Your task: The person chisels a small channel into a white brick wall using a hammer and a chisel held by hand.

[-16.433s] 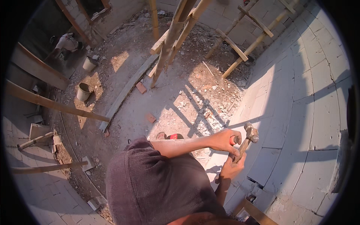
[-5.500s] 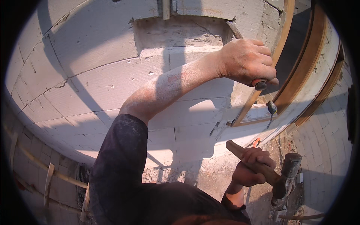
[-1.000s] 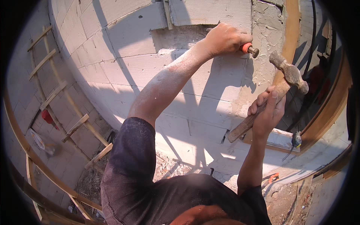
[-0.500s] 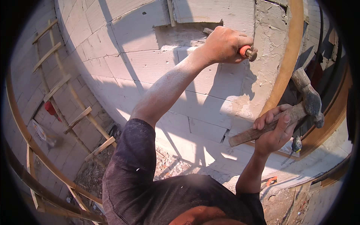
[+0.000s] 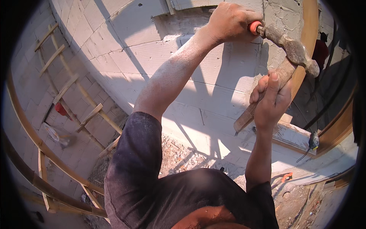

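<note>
Against the pale block wall (image 5: 152, 63), just below the upper edge of the view, the left hand (image 5: 233, 22) holds a chisel (image 5: 254, 27) with an orange-red grip, beside a shallow recess (image 5: 183, 21) sunk into the blocks. The work looks partway along: the recess already has a clear hollow and a fairly straight upper edge, while its lower edge is ragged and broken, so some cutting and trimming seems to be left. How deep it goes near the hand cannot be told, since the hand and forearm cover that side, and the chisel's working end is mostly hidden too. The left fingers are curled tightly around the chisel, leaving its metal butt bare toward the right. The right hand (image 5: 270, 101) has its fingers wrapped about the wooden handle of a hammer (image 5: 288, 66), the thumb lying along it; no gap shows between fingers and wood. One end of the hammer's head meets the chisel's butt in the view, though whether they truly touch is unclear. Broken rubble (image 5: 181, 152) lies at the foot of the wall, and a tape measure (image 5: 313, 141) sits at the end of the sill (image 5: 291, 135), well apart from both hands.
</note>
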`<action>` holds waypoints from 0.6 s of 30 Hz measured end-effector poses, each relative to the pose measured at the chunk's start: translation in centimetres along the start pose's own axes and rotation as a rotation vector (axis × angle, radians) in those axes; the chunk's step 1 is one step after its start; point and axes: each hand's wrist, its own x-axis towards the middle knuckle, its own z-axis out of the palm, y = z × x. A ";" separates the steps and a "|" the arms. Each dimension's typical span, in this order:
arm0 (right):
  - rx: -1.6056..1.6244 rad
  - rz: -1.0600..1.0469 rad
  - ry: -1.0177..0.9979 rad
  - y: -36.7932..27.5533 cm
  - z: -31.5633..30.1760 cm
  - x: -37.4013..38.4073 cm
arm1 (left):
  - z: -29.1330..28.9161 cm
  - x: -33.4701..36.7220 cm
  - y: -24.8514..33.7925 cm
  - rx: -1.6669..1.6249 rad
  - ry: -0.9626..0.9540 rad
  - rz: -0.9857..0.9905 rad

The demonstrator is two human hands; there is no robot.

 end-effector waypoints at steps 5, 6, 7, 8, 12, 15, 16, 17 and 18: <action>0.225 -0.174 0.178 1.3 1.5 -0.8 | 0.2 0.2 0.3 -0.086 -0.017 -0.128; 0.222 -0.172 0.181 1.2 1.2 -0.5 | 0.5 0.2 0.4 -0.129 -0.040 -0.196; -0.021 -0.013 0.001 0.7 0.5 0.0 | 0.4 -0.1 0.3 -0.134 -0.043 -0.198; -0.247 0.142 -0.179 0.2 0.1 0.7 | -0.6 0.2 0.1 -0.033 -0.051 -0.102; -0.001 -0.015 -0.009 0.7 -0.1 -0.1 | -0.5 0.1 -0.5 0.051 0.001 0.004; -0.029 0.067 -0.062 0.1 -0.3 0.9 | -0.2 0.6 -0.2 0.064 0.005 -0.002; -0.132 0.265 -0.237 -0.8 -1.1 1.5 | -0.5 0.3 -0.1 0.116 -0.018 -0.004; -0.196 0.272 -0.285 -1.8 -2.1 2.5 | -0.9 0.1 -0.1 0.118 -0.025 0.000; -0.187 0.274 -0.283 -1.6 -2.1 1.9 | -1.2 -0.3 0.1 0.097 -0.060 -0.039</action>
